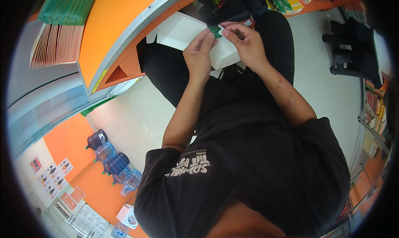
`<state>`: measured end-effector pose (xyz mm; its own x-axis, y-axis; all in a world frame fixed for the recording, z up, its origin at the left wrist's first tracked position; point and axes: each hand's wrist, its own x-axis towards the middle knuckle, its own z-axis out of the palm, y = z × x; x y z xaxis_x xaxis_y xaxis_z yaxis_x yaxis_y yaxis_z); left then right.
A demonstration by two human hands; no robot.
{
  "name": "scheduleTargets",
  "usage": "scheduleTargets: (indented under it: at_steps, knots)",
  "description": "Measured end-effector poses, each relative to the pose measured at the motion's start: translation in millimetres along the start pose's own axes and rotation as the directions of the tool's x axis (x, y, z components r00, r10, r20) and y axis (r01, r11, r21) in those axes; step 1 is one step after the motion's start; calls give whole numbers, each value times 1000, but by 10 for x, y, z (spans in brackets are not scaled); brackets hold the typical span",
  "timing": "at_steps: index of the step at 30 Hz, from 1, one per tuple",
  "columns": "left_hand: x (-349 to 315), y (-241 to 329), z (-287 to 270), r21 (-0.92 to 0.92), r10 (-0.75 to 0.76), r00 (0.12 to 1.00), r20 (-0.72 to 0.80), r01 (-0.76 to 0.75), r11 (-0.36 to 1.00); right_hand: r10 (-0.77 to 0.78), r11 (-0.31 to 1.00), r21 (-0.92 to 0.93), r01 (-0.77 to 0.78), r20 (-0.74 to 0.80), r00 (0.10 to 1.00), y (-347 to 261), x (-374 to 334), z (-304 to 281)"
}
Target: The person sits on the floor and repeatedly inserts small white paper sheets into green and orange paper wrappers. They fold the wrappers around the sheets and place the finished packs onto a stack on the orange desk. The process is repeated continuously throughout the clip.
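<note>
Above my lap, both hands work close together. My left hand (pixel 199 51) pinches a small green piece (pixel 215 31) between thumb and fingers; its exact kind is too small to tell. With thumb and forefinger, my right hand (pixel 246 41) grips a small white strip (pixel 221 29) right beside the green piece. Whether the two are joined I cannot tell. Below and behind the hands lies a white folded card or opened paper box (pixel 181 30), spread across my legs, its middle partly covered by my hands.
An orange counter (pixel 112 17) curves along the left, bearing a fanned stack of green-topped booklets (pixel 56 42). Dark items and a red-handled tool (pixel 220 3) lie beyond my hands. Large water bottles (pixel 116 163) stand at lower left. A black stool (pixel 347 46) is on the right.
</note>
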<state>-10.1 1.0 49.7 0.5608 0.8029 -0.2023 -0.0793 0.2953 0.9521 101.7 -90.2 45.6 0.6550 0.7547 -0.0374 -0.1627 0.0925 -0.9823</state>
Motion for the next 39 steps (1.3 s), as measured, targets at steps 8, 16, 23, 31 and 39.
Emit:
scheduleTargets:
  at_steps: [8, 16, 23, 31, 39]
  knots:
    - [-23, -102, -32, 67, 30, 998, 63, -35, 997, -12, 1000, -19, 12, -21, 1000, 16, -45, 38]
    - [-26, -239, -33, -109, -21, 998, 54, 27, 994, -439, 612, -629, 479, 234, 868, 167, -280, -9]
    - [-188, -493, -80, 690, 264, 846, 463, -531, 492, -386, 843, -384, 377, 54, 921, -13, -82, -16]
    - [0, 121, -75, -291, -158, 976, 152, 197, 936, -621, 494, -636, 592, 218, 753, 99, 28, -94]
    - [-14, 171, -11, 301, 85, 996, -1, -80, 950, -124, 992, 39, 122, 42, 991, 37, -46, 20]
